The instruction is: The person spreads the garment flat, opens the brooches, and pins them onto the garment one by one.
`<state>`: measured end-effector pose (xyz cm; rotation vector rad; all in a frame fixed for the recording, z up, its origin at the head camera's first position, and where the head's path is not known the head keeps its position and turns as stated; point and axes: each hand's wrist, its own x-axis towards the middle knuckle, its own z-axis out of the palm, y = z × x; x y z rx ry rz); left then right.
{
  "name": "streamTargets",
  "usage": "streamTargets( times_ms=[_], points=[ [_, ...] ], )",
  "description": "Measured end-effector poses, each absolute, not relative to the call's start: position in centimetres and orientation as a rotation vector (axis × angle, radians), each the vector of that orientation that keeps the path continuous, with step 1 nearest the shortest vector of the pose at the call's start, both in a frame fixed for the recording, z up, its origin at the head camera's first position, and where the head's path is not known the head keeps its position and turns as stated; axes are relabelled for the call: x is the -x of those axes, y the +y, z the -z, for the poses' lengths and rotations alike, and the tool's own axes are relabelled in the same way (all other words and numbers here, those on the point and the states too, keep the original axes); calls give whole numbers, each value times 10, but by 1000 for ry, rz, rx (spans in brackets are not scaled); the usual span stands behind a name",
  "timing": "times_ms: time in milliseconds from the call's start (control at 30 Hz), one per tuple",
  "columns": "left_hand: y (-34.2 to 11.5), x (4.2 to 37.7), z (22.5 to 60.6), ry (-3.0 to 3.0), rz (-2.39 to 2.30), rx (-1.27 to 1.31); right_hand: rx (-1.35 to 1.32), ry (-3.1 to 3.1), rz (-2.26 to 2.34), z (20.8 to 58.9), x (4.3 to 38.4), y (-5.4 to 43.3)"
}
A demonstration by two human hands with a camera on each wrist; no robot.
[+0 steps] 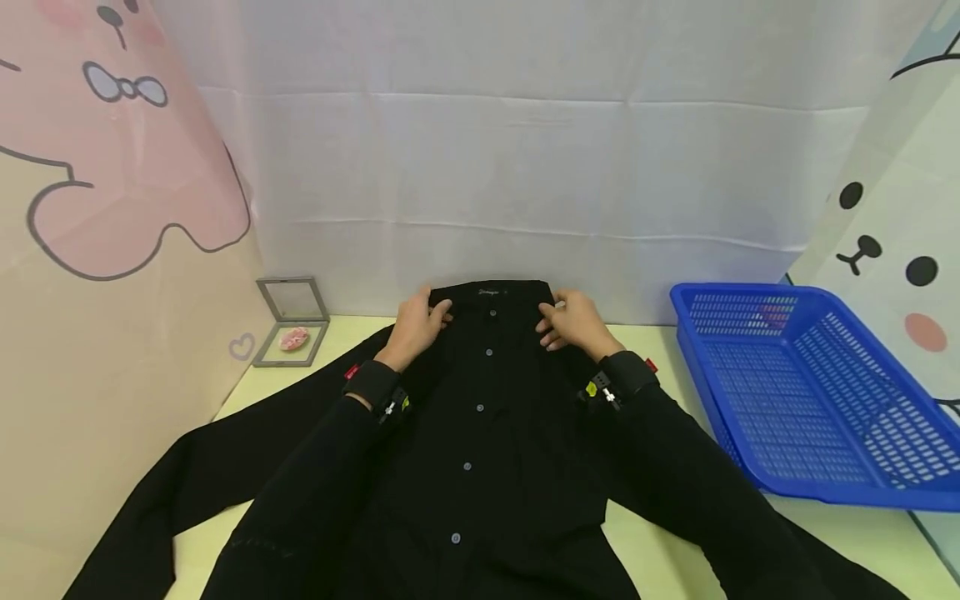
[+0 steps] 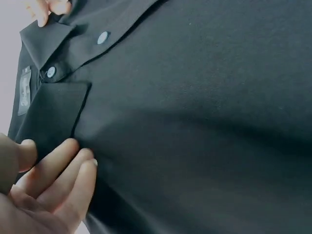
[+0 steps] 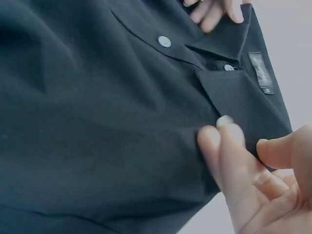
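Covering much of the table point(image 1: 667, 567), the black shirt point(image 1: 525, 467) looks light, soft and limp, likely handled best by its firmer collar point(image 3: 248, 95). There, at the far end, the left hand point(image 1: 417, 327) and right hand point(image 1: 581, 321) each pinch one side between thumb and fingers, the top button point(image 1: 492, 313) lying between them, touched by neither.

Black fabric shirt point(image 1: 517, 433): on pale-yellow table point(image 1: 660, 558).
Blue rectangular plastic basket point(image 1: 810, 400): right of shirt.
Grey square case point(image 1: 292, 298): left of collar point(image 1: 491, 292), pink rounded object point(image 1: 294, 338) inside.
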<state>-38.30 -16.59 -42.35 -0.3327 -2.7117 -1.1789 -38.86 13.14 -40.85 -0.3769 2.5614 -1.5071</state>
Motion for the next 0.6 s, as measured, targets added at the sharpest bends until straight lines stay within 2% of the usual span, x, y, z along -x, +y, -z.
streamTargets(
  times_ms=[333, 600],
  points=[
    [-163, 380, 423, -2659, 1134, 351, 399, 2867, 1310, 410, 390, 131],
    [-158, 385, 417, -2606, 1094, 388, 397, 2948, 1338, 406, 393, 133]
  ],
)
